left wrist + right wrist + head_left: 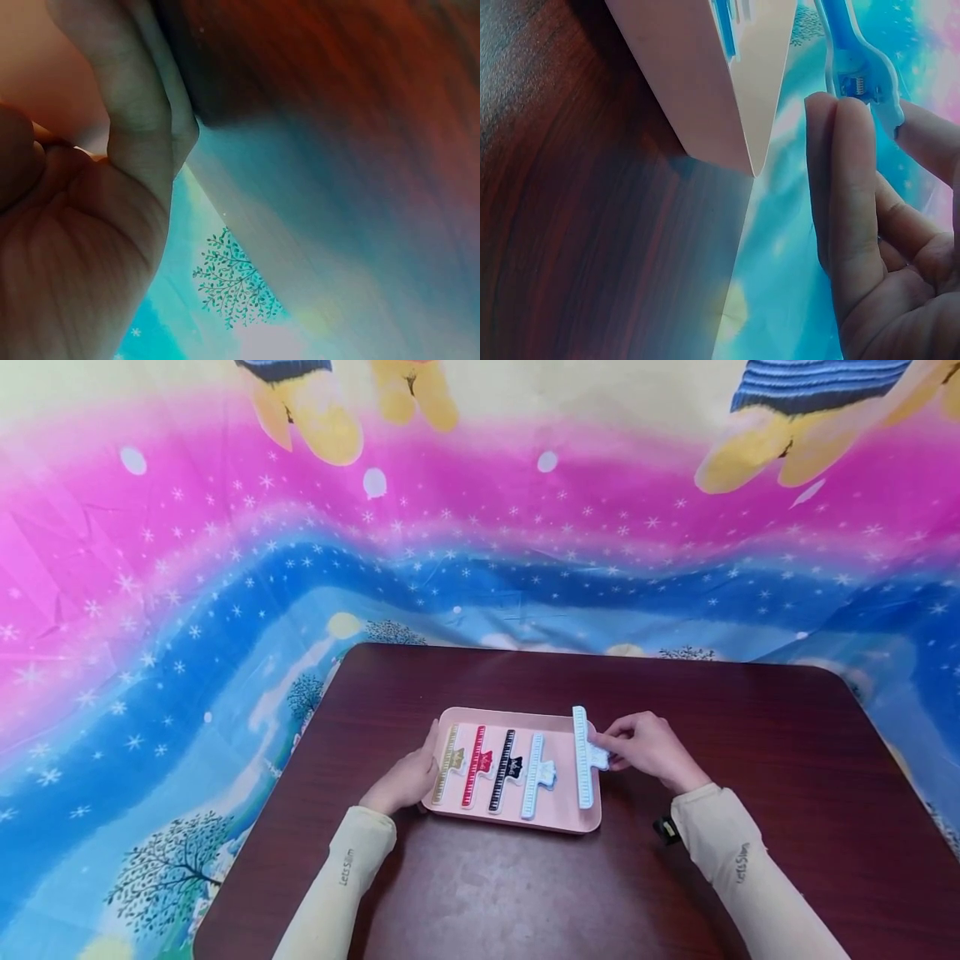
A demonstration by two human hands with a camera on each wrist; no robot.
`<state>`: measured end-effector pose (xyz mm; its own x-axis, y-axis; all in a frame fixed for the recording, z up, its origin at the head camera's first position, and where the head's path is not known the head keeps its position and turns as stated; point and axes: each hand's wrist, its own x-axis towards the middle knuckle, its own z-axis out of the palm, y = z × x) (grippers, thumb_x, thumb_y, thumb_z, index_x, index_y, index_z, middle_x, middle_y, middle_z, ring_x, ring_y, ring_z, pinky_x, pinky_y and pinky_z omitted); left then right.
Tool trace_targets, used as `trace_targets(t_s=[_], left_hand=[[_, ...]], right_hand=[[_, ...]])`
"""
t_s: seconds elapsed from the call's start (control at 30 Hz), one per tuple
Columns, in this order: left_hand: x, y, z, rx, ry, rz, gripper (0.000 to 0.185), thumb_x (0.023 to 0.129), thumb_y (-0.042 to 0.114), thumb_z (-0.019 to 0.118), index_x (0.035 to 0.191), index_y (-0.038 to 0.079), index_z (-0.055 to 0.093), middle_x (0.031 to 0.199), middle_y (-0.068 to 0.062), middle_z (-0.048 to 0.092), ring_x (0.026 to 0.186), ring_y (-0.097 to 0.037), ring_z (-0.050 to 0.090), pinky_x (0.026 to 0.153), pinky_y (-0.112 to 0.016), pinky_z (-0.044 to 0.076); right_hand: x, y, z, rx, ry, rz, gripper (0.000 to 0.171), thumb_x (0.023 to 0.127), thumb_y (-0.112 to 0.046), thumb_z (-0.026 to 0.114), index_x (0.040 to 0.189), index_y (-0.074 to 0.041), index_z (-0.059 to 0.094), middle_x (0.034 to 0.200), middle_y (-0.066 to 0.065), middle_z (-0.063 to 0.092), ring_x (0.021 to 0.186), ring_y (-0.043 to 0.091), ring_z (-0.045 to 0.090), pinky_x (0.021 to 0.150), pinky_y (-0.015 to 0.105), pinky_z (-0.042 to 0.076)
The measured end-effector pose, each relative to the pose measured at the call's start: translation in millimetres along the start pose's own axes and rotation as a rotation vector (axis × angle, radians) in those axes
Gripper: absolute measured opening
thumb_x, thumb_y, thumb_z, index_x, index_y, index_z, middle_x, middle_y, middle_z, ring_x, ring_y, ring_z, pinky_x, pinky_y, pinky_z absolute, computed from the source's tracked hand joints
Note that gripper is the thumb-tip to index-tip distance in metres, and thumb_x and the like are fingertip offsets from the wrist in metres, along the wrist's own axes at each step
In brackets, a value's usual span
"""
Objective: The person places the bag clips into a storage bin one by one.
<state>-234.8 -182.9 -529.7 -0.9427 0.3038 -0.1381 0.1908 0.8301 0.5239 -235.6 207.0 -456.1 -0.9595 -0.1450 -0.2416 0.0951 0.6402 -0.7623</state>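
In the head view a pink tray (510, 825) rests on the table. Inside it lie a gold long-bar clip (447, 768), a red clip (476, 768), a black clip (504, 772) and a light blue clip (534, 777), side by side. My right hand (651, 747) pinches a pale blue-white clip (583, 760) by its handle, the long bar held over the tray's right end. In the right wrist view the clip's spring (859, 86) shows between thumb and fingers. At the tray's left end my left hand (408, 777) grips the rim.
The dark red-brown table (495, 893) has rounded far corners. A patterned cloth backdrop (480, 527) hangs behind it and down its left side. A small black item (666, 831) shows at the right cuff.
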Motion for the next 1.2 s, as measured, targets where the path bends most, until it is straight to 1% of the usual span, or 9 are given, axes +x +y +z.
trace_targets(t_s=[0.27,0.47,0.57,0.7,0.87,1.0,1.2], left_hand=[[0.4,0.0,0.7,0.003,0.002,-0.002,0.067,0.108,0.013,0.036,0.166,0.002,0.004,0.15,-0.029,0.051,0.124,-0.031,0.061,0.112,-0.048,0.045],[1.2,-0.6,1.4,-0.002,-0.003,-0.012,0.067,0.108,0.013,0.035,0.166,0.003,0.004,0.149,-0.029,0.052,0.122,-0.031,0.061,0.111,-0.048,0.045],[1.5,-0.8,0.8,0.002,-0.008,-0.013,0.068,0.107,0.013,0.035,0.166,0.003,0.003,0.148,-0.029,0.053,0.121,-0.03,0.061,0.111,-0.049,0.046],[1.3,-0.4,-0.2,0.002,-0.016,-0.02,0.068,0.108,0.014,0.035,0.167,0.004,0.003,0.15,-0.028,0.052,0.124,-0.029,0.06,0.113,-0.048,0.044],[1.0,-0.3,0.1,-0.005,-0.007,-0.013,0.068,0.107,0.013,0.036,0.166,0.002,0.004,0.147,-0.03,0.054,0.12,-0.03,0.061,0.111,-0.049,0.045],[1.2,-0.6,0.7,-0.004,-0.002,-0.012,0.068,0.107,0.013,0.036,0.166,0.001,0.004,0.146,-0.03,0.055,0.119,-0.03,0.061,0.111,-0.049,0.046],[0.8,-0.8,1.1,-0.007,-0.005,-0.015,0.068,0.107,0.013,0.036,0.166,0.002,0.004,0.148,-0.03,0.053,0.126,-0.032,0.06,0.113,-0.05,0.044]], right_hand=[[2,2,5,-0.01,-0.005,-0.011,0.033,0.097,-0.028,0.075,0.11,0.002,0.078,0.09,0.011,0.075,0.069,0.015,0.072,0.075,0.039,0.063],[4,4,9,-0.002,-0.009,0.01,0.033,0.096,-0.028,0.075,0.11,0.002,0.078,0.091,0.012,0.076,0.07,0.015,0.073,0.072,0.032,0.063],[4,4,11,0.003,-0.01,0.016,0.033,0.096,-0.028,0.076,0.109,0.002,0.078,0.093,0.012,0.075,0.069,0.014,0.072,0.074,0.035,0.063],[4,4,14,0.006,-0.005,0.021,0.034,0.096,-0.03,0.076,0.108,0.002,0.078,0.094,0.013,0.074,0.069,0.014,0.071,0.076,0.04,0.063],[5,4,18,-0.007,0.001,0.024,0.037,0.095,-0.033,0.077,0.11,0.001,0.077,0.096,0.013,0.075,0.069,0.014,0.071,0.076,0.039,0.063],[5,3,21,-0.019,0.003,0.025,0.036,0.095,-0.032,0.077,0.11,0.001,0.078,0.096,0.012,0.075,0.067,0.014,0.071,0.075,0.04,0.063],[6,1,25,-0.03,0.012,0.019,0.033,0.095,-0.031,0.076,0.106,0.0,0.078,0.092,0.011,0.075,0.066,0.014,0.071,0.072,0.04,0.063]])
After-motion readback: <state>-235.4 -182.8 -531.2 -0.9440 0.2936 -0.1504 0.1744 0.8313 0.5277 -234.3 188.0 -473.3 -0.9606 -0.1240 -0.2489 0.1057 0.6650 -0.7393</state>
